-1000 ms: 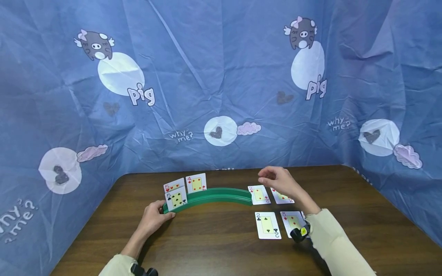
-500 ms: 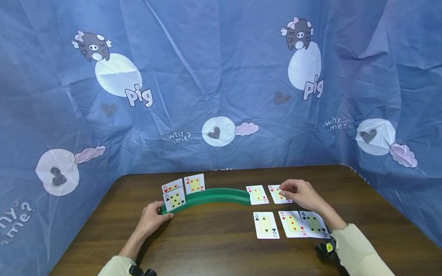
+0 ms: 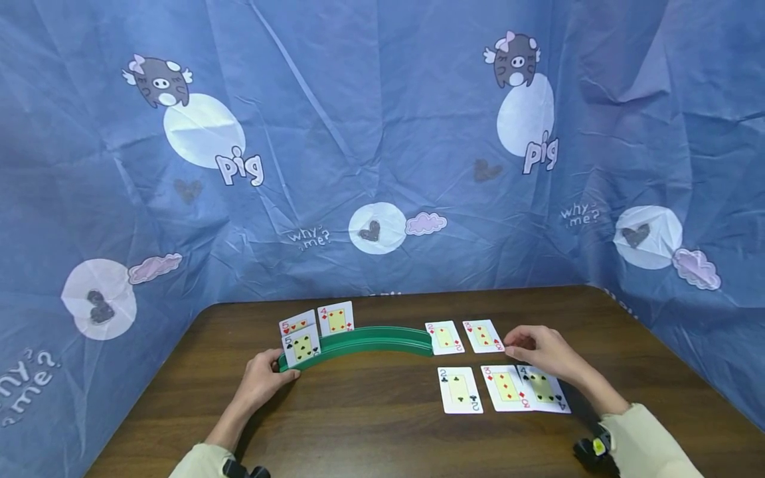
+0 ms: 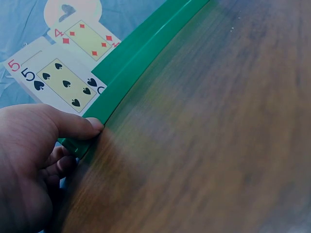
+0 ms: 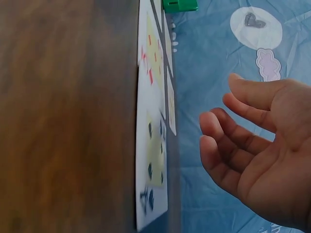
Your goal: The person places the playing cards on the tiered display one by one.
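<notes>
My left hand grips the left end of a curved green card holder, thumb in front and fingers behind in the left wrist view. Standing in that end are the five of spades, the five of hearts partly hidden behind it, and the four of diamonds. Over the table, my right hand holds nothing, its fingers loosely bent. It is just right of the three of hearts and above the four of spades, which touches the three of diamonds.
The two of diamonds lies at the holder's right end, with the two of clubs nearer me. A blue printed cloth hangs around the far side of the brown wooden table.
My right hand has moved right and toward me, from above the two of diamonds, past the three of hearts, uncovering the four of spades. My left hand keeps its grip on the holder.
</notes>
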A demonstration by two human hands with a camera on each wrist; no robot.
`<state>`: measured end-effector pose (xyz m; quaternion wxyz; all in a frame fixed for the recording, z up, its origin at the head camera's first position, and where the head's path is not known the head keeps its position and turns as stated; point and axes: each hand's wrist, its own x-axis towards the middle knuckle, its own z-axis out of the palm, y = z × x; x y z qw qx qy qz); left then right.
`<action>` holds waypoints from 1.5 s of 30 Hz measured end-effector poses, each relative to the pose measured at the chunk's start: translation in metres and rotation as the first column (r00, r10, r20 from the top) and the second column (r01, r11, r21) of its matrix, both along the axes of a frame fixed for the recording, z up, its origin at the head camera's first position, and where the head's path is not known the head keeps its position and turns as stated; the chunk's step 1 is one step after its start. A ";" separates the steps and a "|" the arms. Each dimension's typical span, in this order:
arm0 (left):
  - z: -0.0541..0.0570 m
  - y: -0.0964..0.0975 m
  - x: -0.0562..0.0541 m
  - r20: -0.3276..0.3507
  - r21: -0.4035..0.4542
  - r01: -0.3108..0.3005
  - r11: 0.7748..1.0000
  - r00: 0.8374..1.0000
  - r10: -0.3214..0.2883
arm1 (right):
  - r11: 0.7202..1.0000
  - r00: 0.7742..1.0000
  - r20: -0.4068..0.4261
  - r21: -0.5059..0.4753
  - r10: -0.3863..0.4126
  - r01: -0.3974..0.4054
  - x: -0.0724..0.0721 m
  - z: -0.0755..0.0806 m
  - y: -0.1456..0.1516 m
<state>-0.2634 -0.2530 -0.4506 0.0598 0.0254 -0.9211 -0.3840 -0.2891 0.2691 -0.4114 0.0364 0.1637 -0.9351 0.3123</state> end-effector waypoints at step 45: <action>-0.001 -0.001 0.001 -0.057 -0.001 0.024 1.000 0.998 -0.024 | 0.938 0.994 0.063 0.341 -0.089 0.063 0.038 -0.007 0.040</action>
